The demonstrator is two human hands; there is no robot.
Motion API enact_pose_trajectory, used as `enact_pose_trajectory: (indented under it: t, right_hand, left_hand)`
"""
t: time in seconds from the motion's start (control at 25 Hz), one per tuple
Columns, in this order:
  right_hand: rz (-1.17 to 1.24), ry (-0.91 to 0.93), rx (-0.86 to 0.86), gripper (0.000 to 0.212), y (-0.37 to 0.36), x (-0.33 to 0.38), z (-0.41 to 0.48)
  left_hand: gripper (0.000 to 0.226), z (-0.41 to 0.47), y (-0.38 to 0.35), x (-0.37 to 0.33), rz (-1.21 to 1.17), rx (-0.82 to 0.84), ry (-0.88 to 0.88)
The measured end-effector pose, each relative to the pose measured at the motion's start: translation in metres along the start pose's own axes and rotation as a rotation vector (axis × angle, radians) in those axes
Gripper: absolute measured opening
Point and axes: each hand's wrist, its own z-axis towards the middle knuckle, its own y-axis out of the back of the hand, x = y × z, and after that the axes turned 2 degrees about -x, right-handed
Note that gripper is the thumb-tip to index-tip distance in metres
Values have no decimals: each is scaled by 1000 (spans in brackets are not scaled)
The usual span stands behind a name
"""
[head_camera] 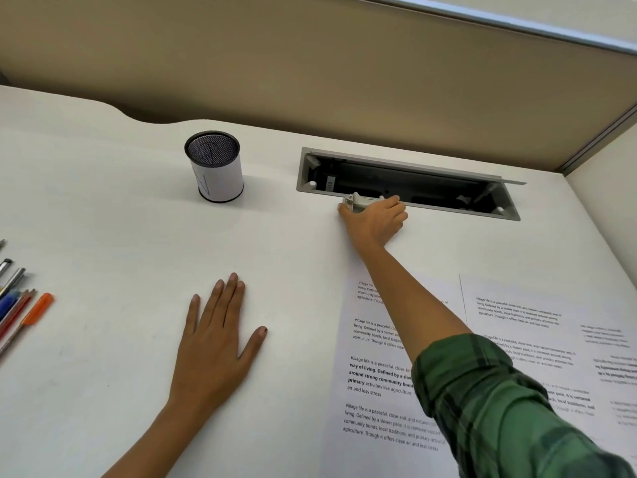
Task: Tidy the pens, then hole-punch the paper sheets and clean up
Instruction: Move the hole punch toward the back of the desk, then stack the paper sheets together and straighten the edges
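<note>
Matt white desk (138,236), black metal-mesh pen cup (215,170), smooth printed paper sheets (375,384).

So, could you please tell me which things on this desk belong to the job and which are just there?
Job:
pens
pen cup
printed sheets
hole punch, gripped by the right hand

Just there:
cable tray
partition
left hand, flat on the desk

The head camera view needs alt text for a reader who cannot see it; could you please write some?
A person's right hand grips a small hole punch at the far top edge of a printed sheet. The left hand rests flat on the white desk, between pens and a mesh pen cup.
</note>
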Motion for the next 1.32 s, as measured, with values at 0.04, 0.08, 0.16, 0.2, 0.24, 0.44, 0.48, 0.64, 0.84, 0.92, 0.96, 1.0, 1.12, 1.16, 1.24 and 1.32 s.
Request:
enact_pose_trajectory:
  t: [0.04,0.08,0.16,0.2,0.24,0.44,0.48,0.64,0.84,0.92,0.96,1.0,1.12,1.16,1.24,1.32]
  right_hand:
    - [5,3,19,118,1,-1,0]
    - [19,5,39,122,2,-1,-1]
    - [67,18,60,122,9,-3,-6]
    - [90,45,48,117,14,-6,-10]
    - [107,92,19,111,20,-9,-17]
    - [238,292,-74,82,68,-49,-67]
    - [233,316,-67,78,79,-62,-79]
    - [81,418,-49,60,119,-122,-124]
    - [-56,218,-123,55,161,-202,-160]
    - [-137,81,-85,60,172,-222,-166]
    - [-162,30,-45,62,174,-228,-169]
    - [-180,5,-15,63,178,-235,-174]
    - [-192,63,51,64,181,-242,-195]
    - [-188,96,61,63,180,-240,-203]
    - [-169,149,71,61,178,-233,-217]
    - [-138,189,99,60,174,-230,-227]
  left_hand:
    - [73,0,0,0,2,-1,0]
    - [73,0,-1,0,4,-2,0]
    - [73,-1,-2,1,5,-4,3]
    - [74,-1,-2,1,1,-5,6]
    - [74,-1,-2,1,-3,-6,10]
    - [77,-9,-2,-21,-33,-27,50]
    - [77,-14,-2,-29,-58,-31,53]
    - [71,-38,-5,-61,-204,1,15]
    - [67,-73,-7,-92,-233,23,-100]
    - [66,-80,-8,-97,-208,25,-118]
    - [66,-82,-8,-97,-206,28,-116]
    - [67,-85,-8,-100,-199,24,-126]
    - [71,-96,-8,-108,-177,26,-138]
    - [73,-99,-9,-109,-175,22,-140]
    - [81,-102,-9,-111,-183,14,-136]
    - [86,-105,-8,-112,-180,8,-128]
